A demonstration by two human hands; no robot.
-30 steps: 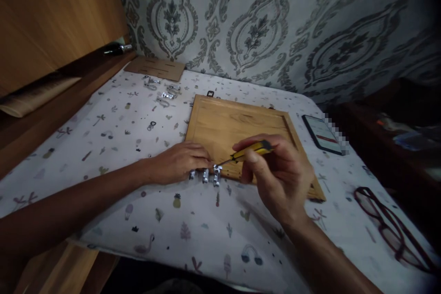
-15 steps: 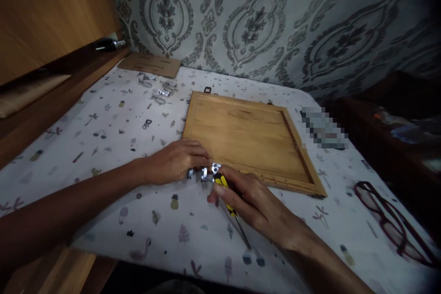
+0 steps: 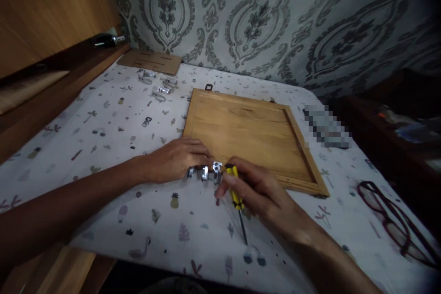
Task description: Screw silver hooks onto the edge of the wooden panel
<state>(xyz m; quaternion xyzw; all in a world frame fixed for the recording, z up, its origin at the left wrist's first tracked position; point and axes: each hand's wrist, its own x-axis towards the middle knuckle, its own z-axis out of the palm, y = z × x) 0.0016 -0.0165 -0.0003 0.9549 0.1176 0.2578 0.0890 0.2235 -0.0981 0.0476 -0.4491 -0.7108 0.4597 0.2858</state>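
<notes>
A framed wooden panel (image 3: pixel 237 121) lies on the patterned tablecloth. My left hand (image 3: pixel 181 158) rests at its near left corner, fingers bent together over the edge and against a shiny metal hinge (image 3: pixel 206 173). The hinge projects from the panel's near edge, partly hidden by those fingers. My right hand (image 3: pixel 260 188) is just to the right, wrapped around the yellow-and-black handle of a screwdriver (image 3: pixel 235 188). The thin shaft points down toward me, away from the hinge, while the handle end is close beside the metal.
More loose metal hinges (image 3: pixel 161 89) lie at the back left, near a flat piece of cardboard (image 3: pixel 149 61). A blurred-out flat object (image 3: pixel 325 126) and red-framed glasses (image 3: pixel 386 218) are on the right. Wooden furniture (image 3: pixel 51 14) stands along the left.
My right hand has shifted slightly right, off the metal hinge, and more of the hinge shows. The screwdriver's shaft has swung closer to upright. My left hand stays in place.
</notes>
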